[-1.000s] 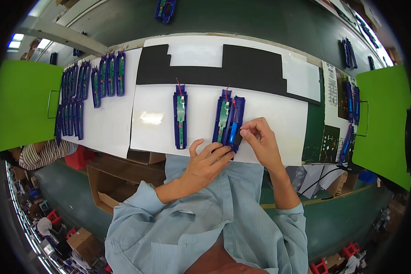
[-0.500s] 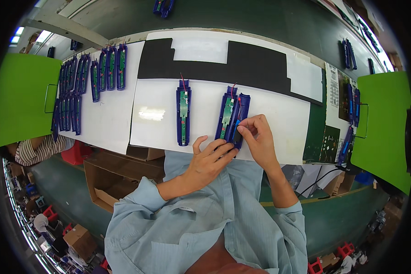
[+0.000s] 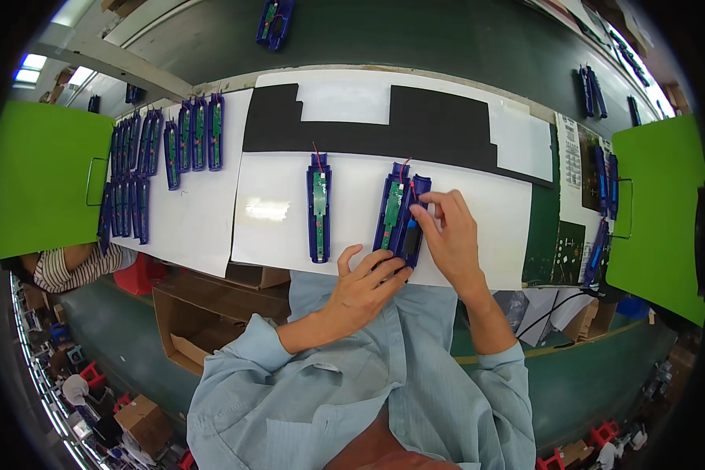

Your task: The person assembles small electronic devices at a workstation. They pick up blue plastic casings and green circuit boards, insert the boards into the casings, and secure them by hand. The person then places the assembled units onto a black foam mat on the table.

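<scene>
Two long blue plastic housing halves lie side by side in front of me. The left housing half [image 3: 390,213] carries a green circuit board with red wires at its top end. Inside the right housing half [image 3: 421,188] lies a dark block with a blue upper part [image 3: 411,235]. My left hand [image 3: 364,288] rests its spread fingers on the lower ends of this pair. Thumb and index finger of my right hand [image 3: 453,239] are closed together over the right half, by a thin wire; what they pinch is too small to tell. Another housing half with a board [image 3: 319,207] lies apart to the left.
Several board-filled housings [image 3: 200,133] stand in rows on the left white surface. A black flat sheet [image 3: 439,113] lies across the back of the worktop. Green panels [image 3: 654,219] flank both sides. Beyond, a dark green belt [image 3: 415,47] carries a blue housing [image 3: 275,23].
My right hand has moved up the right housing half, from the dark block to the wire, uncovering the block. My left hand stays on the lower ends. The whole view has shifted slightly.
</scene>
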### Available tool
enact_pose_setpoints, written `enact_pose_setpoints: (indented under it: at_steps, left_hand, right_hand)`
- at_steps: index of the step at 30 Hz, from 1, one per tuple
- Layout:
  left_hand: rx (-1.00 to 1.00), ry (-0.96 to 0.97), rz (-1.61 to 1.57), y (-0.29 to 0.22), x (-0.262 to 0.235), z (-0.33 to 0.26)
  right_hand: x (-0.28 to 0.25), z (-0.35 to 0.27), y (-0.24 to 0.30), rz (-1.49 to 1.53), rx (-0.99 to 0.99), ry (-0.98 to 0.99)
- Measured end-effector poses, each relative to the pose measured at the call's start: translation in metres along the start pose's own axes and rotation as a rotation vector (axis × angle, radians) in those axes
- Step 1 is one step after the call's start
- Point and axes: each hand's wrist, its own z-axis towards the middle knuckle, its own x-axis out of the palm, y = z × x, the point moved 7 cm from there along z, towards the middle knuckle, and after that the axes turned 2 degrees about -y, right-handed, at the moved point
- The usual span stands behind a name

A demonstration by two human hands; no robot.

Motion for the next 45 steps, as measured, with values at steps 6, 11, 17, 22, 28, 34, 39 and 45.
enact_pose_setpoints:
  at_steps: [6,11,17,22,28,34,39,45]
  left_hand:
    - [-0.051,-0.162,0.021,0.027,-0.030,0.049]
    - [-0.011,-0.236,0.172,0.048,-0.033,0.088]
    - [0.077,-0.193,0.202,0.049,-0.021,0.082]
    - [-0.079,-0.222,0.002,0.053,-0.018,0.069]
    - [-0.293,-0.205,-0.261,0.062,-0.008,0.052]
    - [-0.210,-0.307,-0.019,0.042,-0.019,0.041]
    - [-0.184,-0.259,0.117,0.039,-0.013,0.027]
    - [-0.137,-0.223,0.095,0.042,-0.003,0.029]
  right_hand:
    - [0.015,0.016,-0.008,0.046,-0.042,0.005]
    - [0.010,0.007,0.001,0.118,0.021,0.087]
    - [0.015,-0.010,-0.010,0.275,0.091,0.096]
    - [0.023,-0.016,-0.012,0.351,0.006,0.016]
    - [0.027,-0.018,-0.017,0.543,0.095,0.103]
    - [0.027,-0.016,-0.013,0.476,0.027,0.103]
    - [0.023,-0.007,0.025,0.060,-0.394,0.034]
    - [0.036,-0.008,0.029,-0.077,-0.479,0.186]
